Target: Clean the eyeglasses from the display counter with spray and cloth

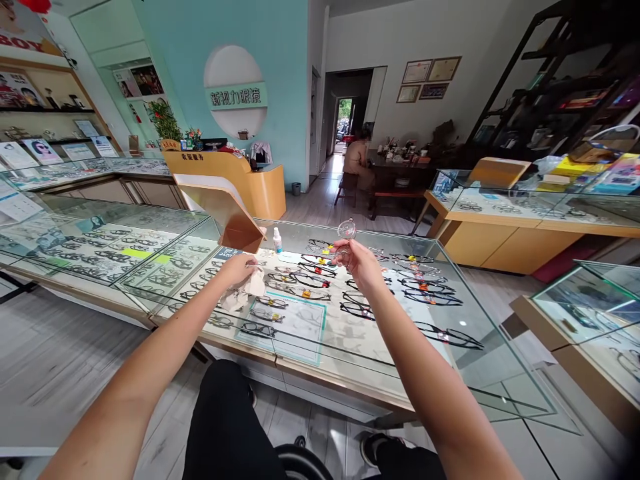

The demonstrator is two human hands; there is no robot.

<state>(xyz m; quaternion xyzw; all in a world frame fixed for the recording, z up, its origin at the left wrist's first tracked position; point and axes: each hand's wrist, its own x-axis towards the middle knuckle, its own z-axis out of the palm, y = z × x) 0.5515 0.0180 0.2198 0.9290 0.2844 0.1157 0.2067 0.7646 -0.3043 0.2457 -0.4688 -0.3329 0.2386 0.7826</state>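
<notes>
My right hand (pixel 361 263) is raised over the glass counter, its fingers pinching a pair of eyeglasses (pixel 346 229). One round, clear lens stands up above the fingertips. Lower and to the left, my left hand (pixel 239 270) is closed on a pale beige cloth (pixel 253 285) that hangs in folds over the glass top. A small white spray bottle (pixel 277 240) stands upright between the hands, a little farther off. Just behind my left hand is a tilted brown panel (pixel 223 213), perhaps a tabletop mirror seen from the back.
Under the glass of the display counter (pixel 350 363) lie rows of eyeglass frames (pixel 425 287) and a teal-edged sheet (pixel 310 327). More display cases (pixel 500 247) stand to the right. Beyond are a yellow reception desk (pixel 265 193) and a seated person (pixel 356 160) at a dark table.
</notes>
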